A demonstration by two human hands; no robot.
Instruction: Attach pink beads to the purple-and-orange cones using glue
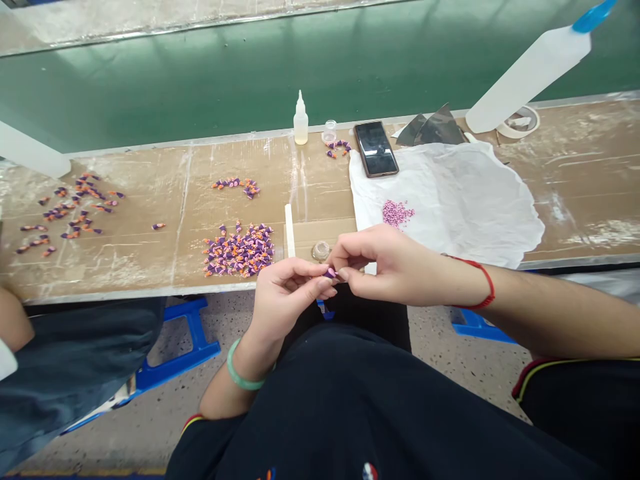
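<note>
Pinching one small purple piece (329,273), the left hand (285,293) and right hand (385,263) meet fingertip to fingertip.

The long brown cardboard-topped bench (150,193) carries a heap of small purple-and-orange pieces (240,250) near its front edge, looser scattered pieces (70,207) at its left, a white squeeze bottle (301,120), and a black phone (376,148) overlapping a crumpled white sheet (450,193).

On the bench (150,200), a heap of small pieces (239,250) lies left of a stick (289,230); a round thing (321,251), perhaps a lid, sits just right of it. A bottle (301,120) stands behind, a phone (376,148) to its right, partly on a sheet (450,200). Before the bench, left hand (280,293) and right hand (390,267) meet on a small piece (330,273).
</note>
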